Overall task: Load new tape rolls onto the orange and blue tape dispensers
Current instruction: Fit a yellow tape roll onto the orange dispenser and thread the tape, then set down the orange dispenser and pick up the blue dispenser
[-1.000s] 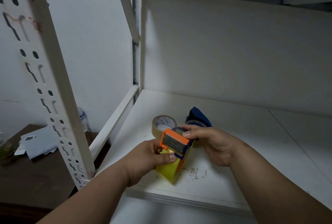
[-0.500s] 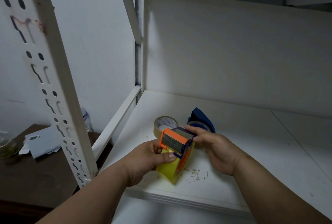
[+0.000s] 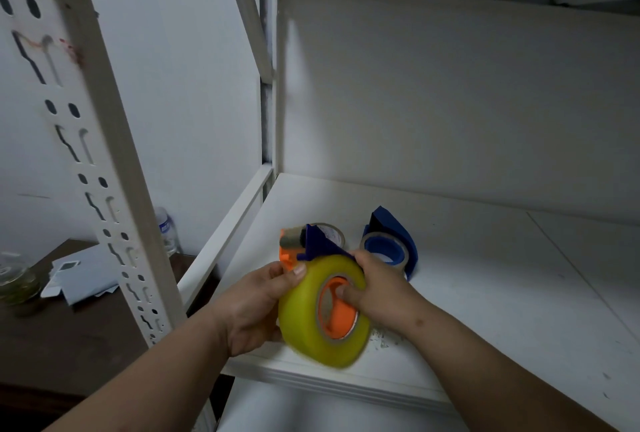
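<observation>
A dark table (image 3: 86, 327) stood left of the white shelf (image 3: 485, 293). Over the shelf's front edge, the left hand (image 3: 256, 307) gripped the yellow roll (image 3: 311, 320) on the orange dispenser (image 3: 337, 313); the right hand (image 3: 377, 289) pinched its rim. Behind lay the blue dispenser (image 3: 398, 241).
</observation>
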